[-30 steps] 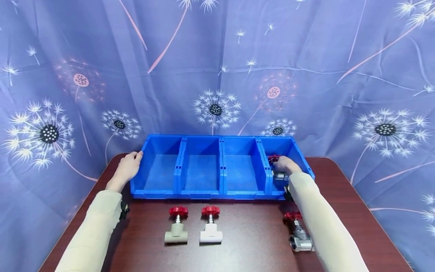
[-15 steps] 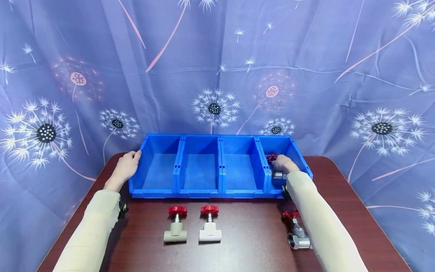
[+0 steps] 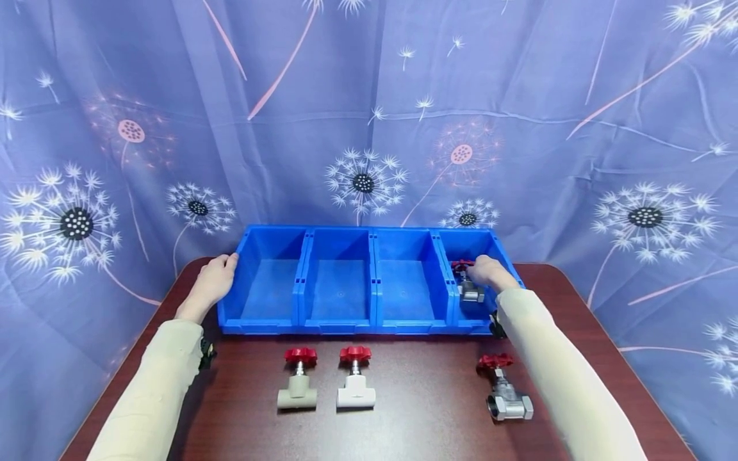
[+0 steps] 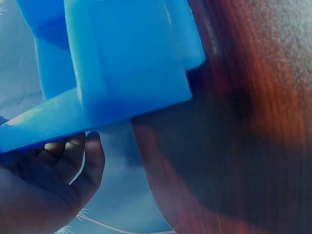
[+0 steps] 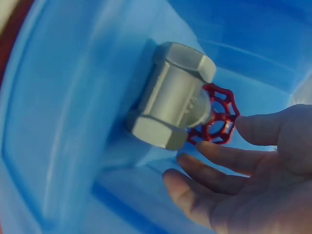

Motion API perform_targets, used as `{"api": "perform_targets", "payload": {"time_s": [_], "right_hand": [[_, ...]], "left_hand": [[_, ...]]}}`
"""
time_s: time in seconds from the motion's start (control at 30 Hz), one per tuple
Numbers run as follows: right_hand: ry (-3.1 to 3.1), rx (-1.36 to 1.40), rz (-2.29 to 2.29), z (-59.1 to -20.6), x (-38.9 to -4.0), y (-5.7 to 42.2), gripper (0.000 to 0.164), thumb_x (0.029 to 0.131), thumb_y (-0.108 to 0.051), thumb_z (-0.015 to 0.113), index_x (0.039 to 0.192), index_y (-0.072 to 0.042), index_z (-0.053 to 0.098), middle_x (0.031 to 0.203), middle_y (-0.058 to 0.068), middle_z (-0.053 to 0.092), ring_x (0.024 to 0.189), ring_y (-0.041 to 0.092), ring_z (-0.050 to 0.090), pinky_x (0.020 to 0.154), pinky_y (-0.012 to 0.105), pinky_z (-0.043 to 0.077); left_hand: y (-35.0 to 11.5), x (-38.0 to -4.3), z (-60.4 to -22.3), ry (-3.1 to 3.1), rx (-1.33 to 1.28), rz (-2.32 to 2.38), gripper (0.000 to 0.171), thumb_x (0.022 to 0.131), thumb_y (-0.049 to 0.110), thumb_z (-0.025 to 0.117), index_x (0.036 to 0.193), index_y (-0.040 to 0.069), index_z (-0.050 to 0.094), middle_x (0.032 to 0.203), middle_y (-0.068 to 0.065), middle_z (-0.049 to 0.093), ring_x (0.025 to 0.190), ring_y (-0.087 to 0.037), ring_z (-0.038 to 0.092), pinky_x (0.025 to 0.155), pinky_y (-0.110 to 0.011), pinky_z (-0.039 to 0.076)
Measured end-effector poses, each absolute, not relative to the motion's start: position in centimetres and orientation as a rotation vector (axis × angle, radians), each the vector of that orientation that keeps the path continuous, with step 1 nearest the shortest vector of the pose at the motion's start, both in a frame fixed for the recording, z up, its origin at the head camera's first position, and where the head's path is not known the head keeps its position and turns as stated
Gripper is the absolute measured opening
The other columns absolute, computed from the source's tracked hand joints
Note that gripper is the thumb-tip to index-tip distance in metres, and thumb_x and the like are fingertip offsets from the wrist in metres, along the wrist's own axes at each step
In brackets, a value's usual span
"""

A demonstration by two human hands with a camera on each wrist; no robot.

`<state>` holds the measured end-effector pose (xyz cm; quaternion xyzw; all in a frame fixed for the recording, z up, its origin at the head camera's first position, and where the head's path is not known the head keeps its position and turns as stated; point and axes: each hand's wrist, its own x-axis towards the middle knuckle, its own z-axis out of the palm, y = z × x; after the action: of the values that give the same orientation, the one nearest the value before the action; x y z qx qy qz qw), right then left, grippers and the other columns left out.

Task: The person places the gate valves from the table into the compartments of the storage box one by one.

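My left hand [image 3: 210, 285] holds the outer left edge of the row of blue storage bins [image 3: 337, 330]; in the left wrist view its curled fingers [image 4: 92, 161] lie against the outside of the wall. Inside the rightmost compartment rests a metal gate valve [image 5: 170, 95] with a red handwheel [image 5: 226, 119]. My right hand [image 3: 490, 272] reaches in beside it, thumb and fingertips right at the wheel's rim, the fingers loosely extended. Another metal valve [image 3: 507, 400] with a red wheel lies on the table below that compartment, near my right sleeve.
A beige plastic valve [image 3: 298, 390] and a white plastic valve [image 3: 355, 390], both with red wheels, lie on the dark wooden table [image 3: 426, 410] before the bins. Dividers [image 3: 375, 282] separate the compartments. A purple dandelion-patterned curtain [image 3: 288, 153] hangs close behind.
My right hand has loosened from the valve in the right compartment and drawn slightly right, so more of that valve's body shows. My left hand stays at the bin edge.
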<state>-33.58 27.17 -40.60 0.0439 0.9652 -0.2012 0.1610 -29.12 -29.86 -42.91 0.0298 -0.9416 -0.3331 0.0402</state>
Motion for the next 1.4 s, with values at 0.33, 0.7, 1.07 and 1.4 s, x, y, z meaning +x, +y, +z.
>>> {"api": "perform_targets", "payload": {"time_s": [0.33,0.7,1.07,1.4], "right_hand": [[2.756,0.010,-0.757,-39.1,-32.4,28.4,0.032,0.104,-0.020,0.040,0.103,0.007,0.058,0.066,0.002,0.041,0.059,0.017,0.047,0.068,0.039,0.049],[2.913,-0.190,-0.636,-37.2,-29.5,27.7,0.039,0.102,-0.022,0.047,0.117,0.011,0.061,0.103,0.026,0.063,0.095,0.039,0.060,0.080,0.049,0.048],[3.052,-0.279,-0.679,-36.6,-25.8,27.3,0.039,0.100,-0.019,0.051,0.124,0.010,0.058,0.118,0.029,0.061,0.103,0.041,0.061,0.084,0.055,0.048],[3.101,-0.345,-0.776,-37.0,-23.0,27.2,0.032,0.098,-0.013,0.054,0.121,0.008,0.061,0.099,0.018,0.069,0.077,0.023,0.062,0.069,0.044,0.051]], "left_hand": [[-29.9,-29.4,-43.2,-2.891,0.091,-1.030,0.064,0.108,0.039,0.017,0.134,-0.012,0.045,0.130,-0.036,0.048,0.119,-0.053,0.045,0.097,-0.062,0.038],[-30.0,-29.2,-43.3,-2.901,0.095,-1.022,0.067,0.107,0.039,0.011,0.138,-0.014,0.040,0.137,-0.037,0.042,0.124,-0.054,0.040,0.101,-0.064,0.032],[-30.0,-28.9,-43.1,-2.908,0.107,-1.056,0.067,0.107,0.040,0.011,0.139,-0.012,0.039,0.138,-0.036,0.041,0.125,-0.054,0.040,0.100,-0.064,0.033],[-29.9,-28.8,-43.1,-2.895,0.108,-1.078,0.064,0.107,0.037,0.012,0.136,-0.011,0.042,0.136,-0.036,0.043,0.123,-0.054,0.042,0.099,-0.065,0.034]]}}
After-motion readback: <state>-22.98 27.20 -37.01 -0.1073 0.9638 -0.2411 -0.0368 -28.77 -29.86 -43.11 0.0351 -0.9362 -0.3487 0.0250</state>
